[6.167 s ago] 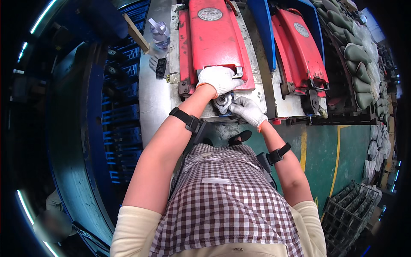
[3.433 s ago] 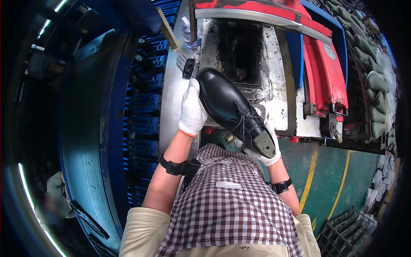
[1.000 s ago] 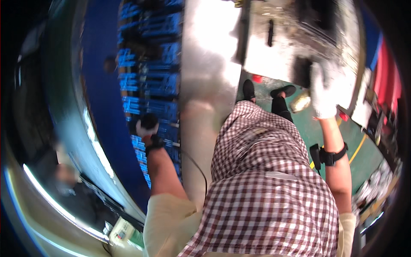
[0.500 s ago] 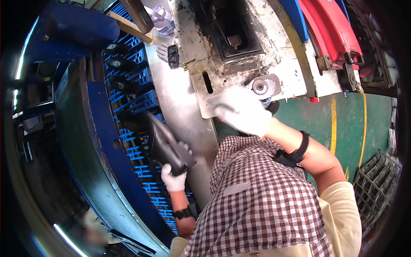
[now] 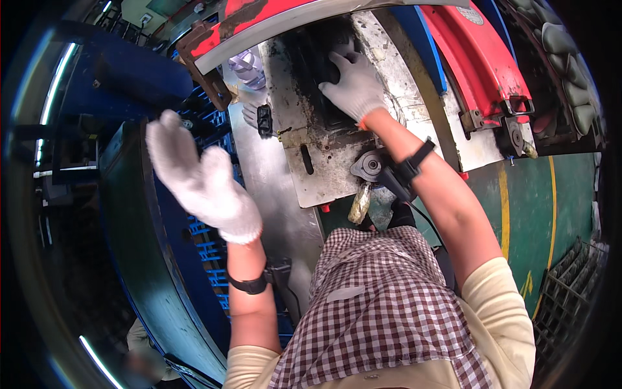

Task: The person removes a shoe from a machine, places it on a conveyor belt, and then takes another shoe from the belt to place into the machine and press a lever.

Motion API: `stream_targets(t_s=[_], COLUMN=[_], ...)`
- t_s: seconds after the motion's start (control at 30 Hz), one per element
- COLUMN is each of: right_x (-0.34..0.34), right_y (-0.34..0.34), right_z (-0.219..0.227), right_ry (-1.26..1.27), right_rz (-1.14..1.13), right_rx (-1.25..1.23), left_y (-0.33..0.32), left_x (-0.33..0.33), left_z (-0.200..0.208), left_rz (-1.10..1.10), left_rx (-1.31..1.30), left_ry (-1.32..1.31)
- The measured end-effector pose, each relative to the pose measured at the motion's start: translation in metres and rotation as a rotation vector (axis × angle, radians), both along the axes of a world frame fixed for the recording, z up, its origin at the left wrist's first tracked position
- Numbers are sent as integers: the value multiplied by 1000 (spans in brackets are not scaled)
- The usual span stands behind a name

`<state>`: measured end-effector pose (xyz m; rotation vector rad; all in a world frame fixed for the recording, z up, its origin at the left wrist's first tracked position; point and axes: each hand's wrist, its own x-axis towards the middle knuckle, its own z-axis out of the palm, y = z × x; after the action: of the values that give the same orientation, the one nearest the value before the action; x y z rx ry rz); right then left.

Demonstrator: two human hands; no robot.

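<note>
Both my hands wear white knit gloves. My left hand (image 5: 201,175) is raised over the blue rack (image 5: 207,246) on the left, palm flat and thumb apart, holding nothing. Further off, my right hand (image 5: 356,84) rests on or just above the black bed (image 5: 324,78) of a worn machine table (image 5: 324,185). Its thumb and forefinger are spread; the other fingertips blend into the dark area. A red frame with a steel edge (image 5: 311,29) spans the machine above that hand. Below it sit a round grey pivot (image 5: 370,166) and a tape-wrapped handle (image 5: 360,205).
A loose glove (image 5: 251,111), a small black object (image 5: 264,120) and a clear purplish bag (image 5: 247,68) lie left of the machine. Another red machine arm (image 5: 486,65) stands right. A wire rack (image 5: 570,279) stands on the green floor at lower right.
The black shoe my left hand held is out of that hand and not visible. My left hand has risen; my right has moved forward onto the bed. The red frame has come into view.
</note>
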<state>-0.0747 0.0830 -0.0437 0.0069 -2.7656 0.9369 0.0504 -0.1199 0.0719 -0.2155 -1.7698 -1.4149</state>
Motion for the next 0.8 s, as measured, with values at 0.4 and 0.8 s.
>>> stream_targets(t_s=[0.4,0.8], right_x=[5,121], right_y=[-3,93], right_z=[-19,-22], right_ry=[-207,123], right_rz=[23,-159], right_rx=[334,-394], left_y=[47,75], left_x=[-121,-129], left_z=[151,184], left_rz=[-205,-810], left_rx=[-848,-1186], left_ry=[-116,-817])
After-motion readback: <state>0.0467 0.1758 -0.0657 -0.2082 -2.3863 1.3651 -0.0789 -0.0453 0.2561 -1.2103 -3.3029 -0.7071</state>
